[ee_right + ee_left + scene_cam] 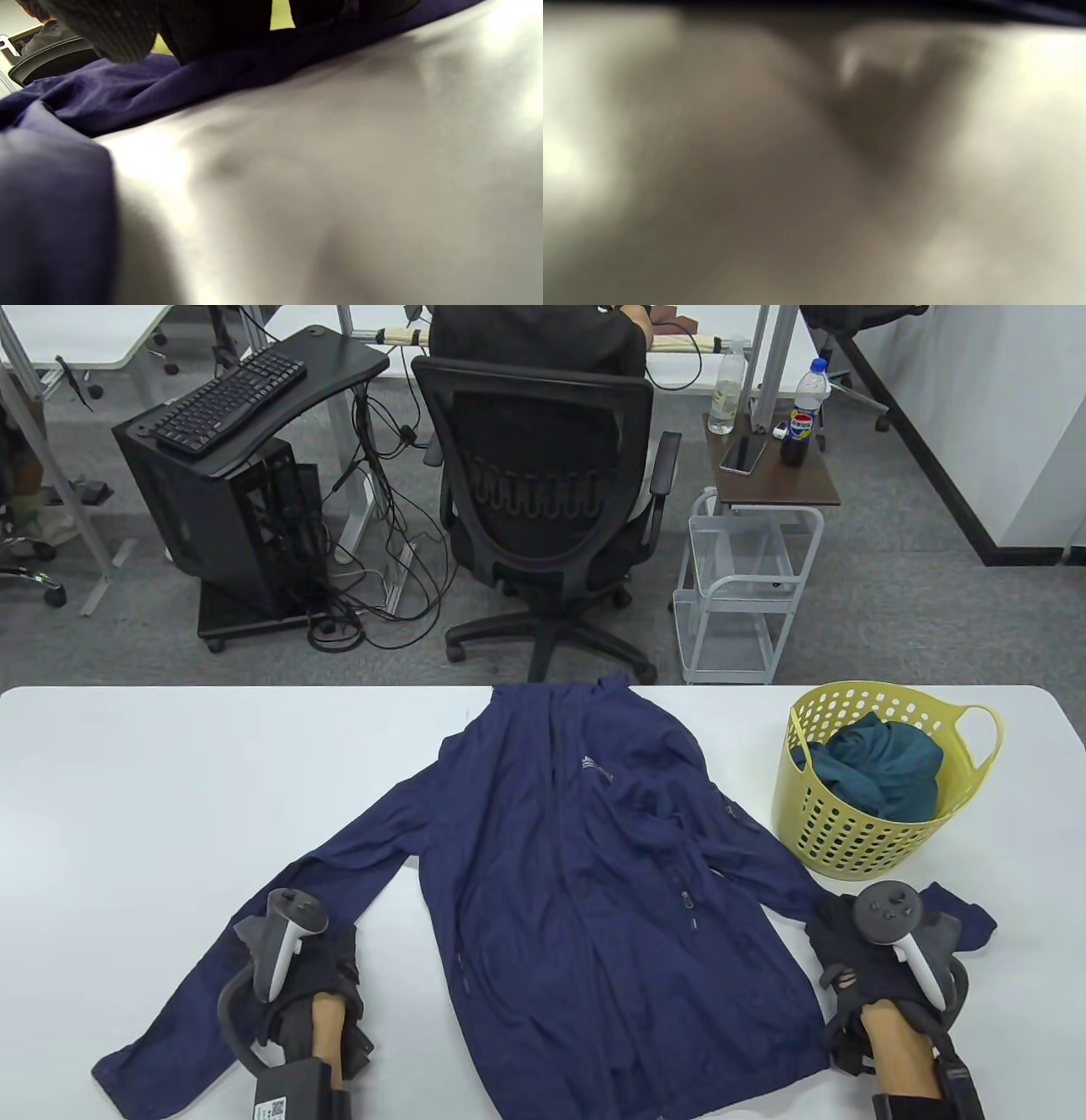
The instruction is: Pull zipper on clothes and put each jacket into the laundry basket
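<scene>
A navy jacket (577,882) lies spread flat on the white table (170,780), collar toward the far edge and both sleeves stretched out. A small zipper pull (689,903) shows right of the front's middle. My left hand (335,963) rests on the left sleeve near the front edge. My right hand (836,942) rests on the right sleeve, whose cuff pokes out beyond it. In the right wrist view my gloved fingers (106,29) lie on the navy sleeve (127,93). The yellow laundry basket (848,831) stands at the right and holds a teal jacket (882,772). The left wrist view is only blur.
Beyond the table's far edge a person sits in a black office chair (543,500). A white wire cart (738,594) with a small brown top and bottles stands to its right. A computer tower (221,517) with a keyboard is at the far left.
</scene>
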{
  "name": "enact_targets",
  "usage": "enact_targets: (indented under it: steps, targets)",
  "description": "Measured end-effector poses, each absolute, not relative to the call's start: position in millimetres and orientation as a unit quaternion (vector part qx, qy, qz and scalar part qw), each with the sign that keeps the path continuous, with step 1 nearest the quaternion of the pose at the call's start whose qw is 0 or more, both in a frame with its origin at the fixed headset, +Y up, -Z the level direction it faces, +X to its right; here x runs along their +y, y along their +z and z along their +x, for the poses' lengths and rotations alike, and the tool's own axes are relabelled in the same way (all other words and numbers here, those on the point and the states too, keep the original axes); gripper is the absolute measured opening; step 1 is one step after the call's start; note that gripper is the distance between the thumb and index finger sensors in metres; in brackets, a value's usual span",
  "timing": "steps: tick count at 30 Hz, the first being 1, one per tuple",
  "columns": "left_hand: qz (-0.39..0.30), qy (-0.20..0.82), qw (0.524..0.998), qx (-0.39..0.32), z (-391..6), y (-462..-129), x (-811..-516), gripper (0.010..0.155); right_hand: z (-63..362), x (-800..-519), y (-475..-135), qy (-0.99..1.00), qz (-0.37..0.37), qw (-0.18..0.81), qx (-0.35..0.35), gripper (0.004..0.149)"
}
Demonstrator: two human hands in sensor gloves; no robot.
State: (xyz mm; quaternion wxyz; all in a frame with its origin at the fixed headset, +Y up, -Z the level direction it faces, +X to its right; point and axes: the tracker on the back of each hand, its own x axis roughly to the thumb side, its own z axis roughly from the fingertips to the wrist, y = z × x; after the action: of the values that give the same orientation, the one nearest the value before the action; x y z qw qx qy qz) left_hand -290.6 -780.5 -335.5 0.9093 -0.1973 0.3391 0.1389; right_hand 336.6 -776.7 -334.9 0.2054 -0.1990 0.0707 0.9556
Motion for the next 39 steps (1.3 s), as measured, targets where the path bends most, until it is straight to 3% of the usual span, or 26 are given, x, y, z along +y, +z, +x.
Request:
enact_targets:
  steps: [5, 9, 14, 18, 22, 26, 33, 36, 39]
  targets:
    - [-0.151, 0.131, 0.928, 0.313, -266.2, -329.8, -766.4, 0.075, 322.1, -768.1, -331.5, 0.962, -0.177, 0.191, 0.086, 0.049]
    - [-0.151, 0.097, 0.945, 0.273, -233.7, -323.3, -753.3, 0.076, 303.8, -765.3, -327.2, 0.972, -0.153, 0.157, 0.081, 0.055]
    - [-0.195, 0.193, 0.946, 0.170, -195.3, -319.4, -752.3, 0.081, 281.0, -764.8, -324.3, 0.970, -0.147, 0.167, 0.099, 0.057]
    - [-0.258, 0.344, 0.899, 0.079, -171.8, -314.2, -759.4, 0.082, 253.7, -763.4, -318.8, 0.968, -0.128, 0.169, 0.135, 0.055]
    - [-0.329, 0.484, 0.811, 0.012, -156.6, -311.2, -776.1, 0.083, 212.1, -760.8, -316.4, 0.966, -0.084, 0.158, 0.185, 0.054]
    - [-0.388, 0.531, 0.752, -0.030, -140.3, -312.9, -788.6, 0.083, 169.7, -757.2, -316.7, 0.955, -0.066, 0.164, 0.239, 0.063]
    - [-0.412, 0.599, 0.681, -0.080, -112.7, -306.7, -798.7, 0.083, 93.5, -758.8, -311.4, 0.925, 0.029, 0.200, 0.323, 0.087]
    - [-0.424, 0.674, 0.600, -0.077, -107.0, -298.9, -798.3, 0.084, 77.3, -760.2, -306.1, 0.931, 0.052, 0.187, 0.309, 0.088]
    - [-0.433, 0.695, 0.569, -0.074, -107.8, -297.1, -801.2, 0.085, 79.8, -764.5, -305.2, 0.922, 0.082, 0.224, 0.306, 0.083]
